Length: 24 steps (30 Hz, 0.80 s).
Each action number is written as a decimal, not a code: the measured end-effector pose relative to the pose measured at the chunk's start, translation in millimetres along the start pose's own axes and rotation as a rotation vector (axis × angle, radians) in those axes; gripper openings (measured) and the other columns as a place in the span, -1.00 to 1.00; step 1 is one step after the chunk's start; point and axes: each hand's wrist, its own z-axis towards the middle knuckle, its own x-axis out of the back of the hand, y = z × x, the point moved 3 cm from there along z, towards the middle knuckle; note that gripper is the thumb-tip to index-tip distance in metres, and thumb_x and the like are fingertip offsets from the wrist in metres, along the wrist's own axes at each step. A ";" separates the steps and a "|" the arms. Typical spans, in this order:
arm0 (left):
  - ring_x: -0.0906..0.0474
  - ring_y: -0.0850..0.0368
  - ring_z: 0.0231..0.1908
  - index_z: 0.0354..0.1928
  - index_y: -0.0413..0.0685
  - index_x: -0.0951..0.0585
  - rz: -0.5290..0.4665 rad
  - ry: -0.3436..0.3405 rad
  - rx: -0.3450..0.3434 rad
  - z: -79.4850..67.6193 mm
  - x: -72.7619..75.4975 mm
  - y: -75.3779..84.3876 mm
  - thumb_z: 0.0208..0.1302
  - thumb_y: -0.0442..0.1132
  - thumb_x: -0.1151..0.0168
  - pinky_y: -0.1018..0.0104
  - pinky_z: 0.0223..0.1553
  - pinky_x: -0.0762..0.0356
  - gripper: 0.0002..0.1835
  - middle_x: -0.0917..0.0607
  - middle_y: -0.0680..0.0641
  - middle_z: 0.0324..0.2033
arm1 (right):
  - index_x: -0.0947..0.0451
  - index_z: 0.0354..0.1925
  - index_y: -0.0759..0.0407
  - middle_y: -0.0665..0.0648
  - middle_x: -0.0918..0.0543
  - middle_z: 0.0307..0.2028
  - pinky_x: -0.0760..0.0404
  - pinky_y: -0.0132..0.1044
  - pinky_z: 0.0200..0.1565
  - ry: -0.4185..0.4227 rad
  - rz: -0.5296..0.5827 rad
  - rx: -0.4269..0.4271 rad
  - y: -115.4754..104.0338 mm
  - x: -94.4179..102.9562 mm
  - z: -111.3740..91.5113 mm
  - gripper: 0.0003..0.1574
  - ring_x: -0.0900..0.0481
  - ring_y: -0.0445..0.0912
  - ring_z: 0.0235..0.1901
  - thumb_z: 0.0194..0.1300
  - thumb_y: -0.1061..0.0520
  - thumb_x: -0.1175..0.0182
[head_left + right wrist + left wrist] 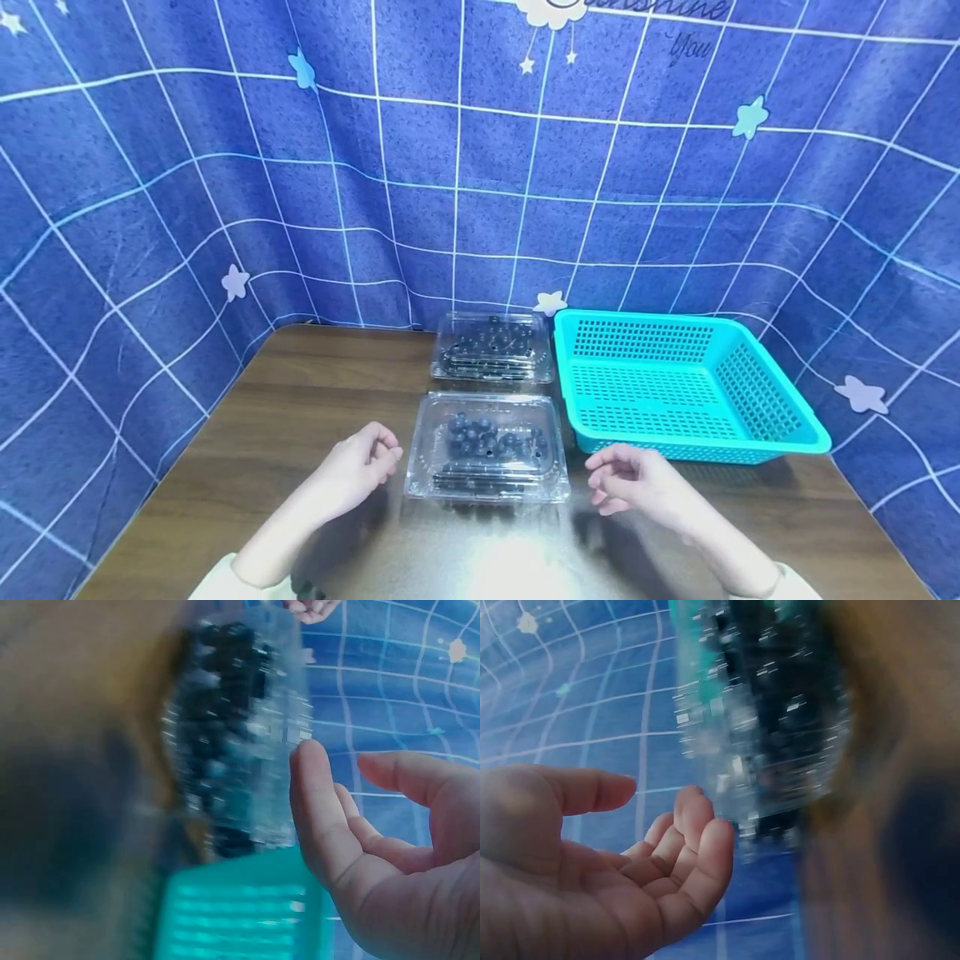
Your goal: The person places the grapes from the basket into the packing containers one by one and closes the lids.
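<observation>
A clear plastic clamshell box [491, 483] with dark blueberries [480, 437] inside lies lid-down on the wooden table, between the two hands. My left hand [360, 467] is just left of it, fingers loosely bent, holding nothing. On the other side, my right hand [637, 483] hovers near the box's right edge and the basket's front, its fingers also loosely curved around nothing. Both wrist views show a gap between thumb and fingers, with the left palm [607, 900] and right palm [397, 892] bare. The box looks blurred there.
Behind the first box stands a second clear clamshell [491, 346], also holding dark berries. A turquoise perforated basket [675, 450] sits at the right of the table [322, 375]. Blue gridded cloth [420, 208] hangs around the back and sides.
</observation>
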 end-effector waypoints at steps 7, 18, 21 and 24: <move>-0.52 0.20 -0.31 -0.06 -0.17 -0.48 0.195 0.132 -0.147 5.2 20.3 33.5 0.29 -0.24 -0.11 0.22 -0.21 -0.55 -0.76 -0.61 0.02 -0.36 | -0.47 -0.06 0.33 0.16 -0.65 -0.30 -0.69 -0.26 -0.30 0.148 -0.282 0.133 -42.3 18.4 -8.9 -0.69 -0.65 -0.10 -0.33 0.26 0.18 -0.19; -0.41 -0.09 0.05 0.12 -0.17 -0.43 0.360 0.347 -0.353 22.9 37.6 58.9 0.30 -0.16 -0.13 -0.04 0.05 -0.40 -0.60 -0.55 -0.16 0.02 | -0.53 -0.08 0.13 -0.04 -0.63 -0.18 -0.58 -0.54 -0.16 0.533 -0.713 0.450 -75.9 41.2 -3.3 -0.70 -0.58 -0.22 -0.19 0.18 0.22 -0.27; -0.33 -0.13 0.15 0.18 -0.13 -0.41 0.399 0.392 -0.391 30.4 38.6 59.7 0.31 -0.12 -0.12 -0.12 0.07 -0.35 -0.56 -0.48 -0.15 0.14 | -0.51 0.00 0.19 0.04 -0.63 -0.10 -0.52 -0.52 -0.08 0.603 -0.766 0.505 -76.2 44.6 0.6 -0.59 -0.56 -0.09 -0.10 0.16 0.21 -0.29; -0.25 -0.14 0.23 0.21 -0.09 -0.39 0.439 0.425 -0.413 37.6 37.6 57.6 0.31 -0.06 -0.11 -0.17 0.08 -0.30 -0.52 -0.41 -0.15 0.23 | -0.48 0.07 0.19 0.11 -0.60 -0.01 -0.49 -0.25 0.03 0.642 -0.812 0.537 -72.8 46.8 6.0 -0.52 -0.51 0.01 0.03 0.16 0.18 -0.29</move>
